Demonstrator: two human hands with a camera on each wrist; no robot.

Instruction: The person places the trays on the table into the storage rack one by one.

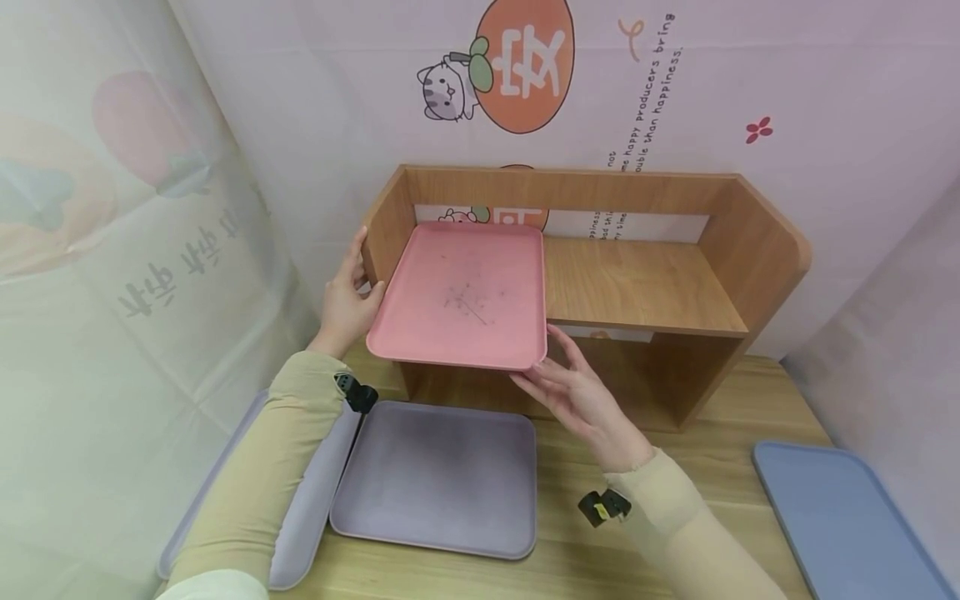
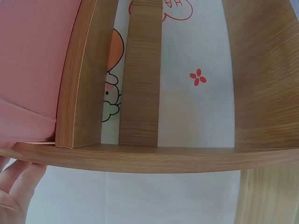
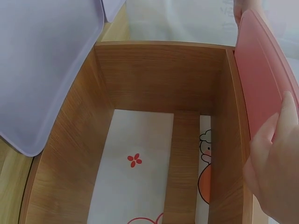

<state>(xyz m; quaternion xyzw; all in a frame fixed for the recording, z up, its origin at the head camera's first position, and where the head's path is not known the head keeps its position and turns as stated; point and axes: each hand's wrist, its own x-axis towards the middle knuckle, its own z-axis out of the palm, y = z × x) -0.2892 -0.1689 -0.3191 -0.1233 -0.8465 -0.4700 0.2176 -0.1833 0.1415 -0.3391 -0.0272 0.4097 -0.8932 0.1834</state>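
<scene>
A pink tray (image 1: 465,300) with a faint plant print lies on the upper level of a wooden desk shelf (image 1: 645,283), at its left end, its front edge jutting past the board. My right hand (image 1: 577,392) holds the tray's front right corner, with fingers under it and at its side; the right wrist view shows a finger on the rim. My left hand (image 1: 352,300) grips the shelf's left side panel (image 1: 388,225), fingers along the outside and thumb by the tray's left edge. In the left wrist view, fingers (image 2: 23,182) show outside that panel.
A grey-purple tray (image 1: 442,479) lies on the wooden table (image 1: 600,550) before the shelf. Another purple tray (image 1: 307,508) is at the left, partly behind my left forearm. At the right lies a blue tray (image 1: 855,517). Printed cloth (image 1: 300,100) hangs behind and beside the shelf.
</scene>
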